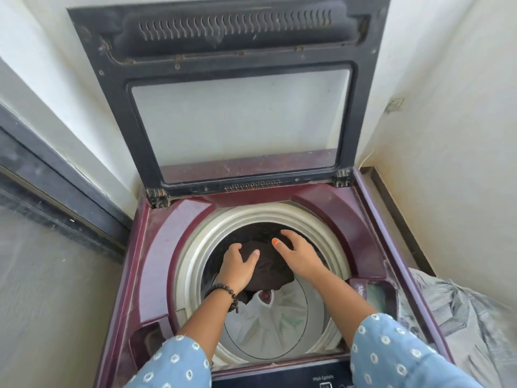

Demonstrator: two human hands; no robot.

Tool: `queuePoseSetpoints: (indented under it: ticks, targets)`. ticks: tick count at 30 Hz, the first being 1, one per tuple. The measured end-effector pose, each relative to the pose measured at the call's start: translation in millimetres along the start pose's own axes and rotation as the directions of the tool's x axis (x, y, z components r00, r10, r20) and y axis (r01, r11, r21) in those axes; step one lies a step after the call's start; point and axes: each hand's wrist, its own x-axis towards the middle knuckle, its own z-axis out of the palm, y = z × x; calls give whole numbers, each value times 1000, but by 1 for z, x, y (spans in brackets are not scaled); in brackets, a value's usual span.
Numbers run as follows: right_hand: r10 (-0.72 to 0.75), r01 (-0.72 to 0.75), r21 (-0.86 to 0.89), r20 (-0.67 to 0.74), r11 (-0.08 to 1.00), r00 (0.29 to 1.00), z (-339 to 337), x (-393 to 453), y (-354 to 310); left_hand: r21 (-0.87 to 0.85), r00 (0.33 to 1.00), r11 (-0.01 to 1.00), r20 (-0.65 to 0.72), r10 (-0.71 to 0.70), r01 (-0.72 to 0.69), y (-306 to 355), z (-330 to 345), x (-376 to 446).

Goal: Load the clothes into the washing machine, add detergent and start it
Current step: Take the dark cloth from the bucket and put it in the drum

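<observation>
The head camera looks down into a maroon top-loading washing machine (156,247) that stands in a corner between pale walls. Its lid (232,93) is raised and stands up at the back, dark-framed, with a clear window pane in the lower half and a row of wavy slots near the top.

Both of the person's arms reach into the round opening of the drum (195,247), which has a cream ring around it. A dark brown garment (268,264) lies bunched inside the drum, toward the far side, above the pale ribbed disc (268,320) at the bottom.

The left hand (237,268) rests on the near left part of the garment with its fingers curled into the cloth, gripping it. A string of dark beads (223,292) circles that wrist. The right hand (298,253) is spread wide over the garment's right side, fingers apart and not closed on anything; whether the palm touches the cloth cannot be told. Its thumbnail is painted orange.

Both sleeves are light blue with small white rings. A dark control panel (279,379) runs along the near edge of the machine. To the right of the machine lies a heap of grey cloth (461,317).
</observation>
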Motion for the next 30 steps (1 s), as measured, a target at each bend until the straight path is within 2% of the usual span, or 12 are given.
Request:
queuePoseSetpoints:
  ticks: [3,9,12,16,20,24,26,30]
  targets:
    - [-100,95,-136,-30,986,995,-11,-18,-2,64,996,994,-5,90,-89,18,1,-17]
    - [-218,186,-230,-123,955,968,-40,-52,1,157,961,949,6,275,-273,67,9,-48]
    - [-303,243,-264,-219,933,927,-64,-69,2,170,930,916,7,366,-362,95,18,-61]
    - [-339,237,-292,-378,927,861,-107,-91,13,140,862,851,54,504,-506,134,43,-79]
    - [-306,180,-276,-531,944,790,-148,-115,36,117,761,752,117,639,-649,174,79,-96]
    - [-230,108,-222,-657,969,718,-188,-136,77,70,631,630,185,754,-773,213,124,-116]
    - [-167,59,-180,-672,982,721,-203,-143,101,59,584,589,244,774,-806,227,148,-126]
    - [20,-74,-51,-673,996,739,-224,-157,157,60,553,579,387,738,-813,245,201,-136]
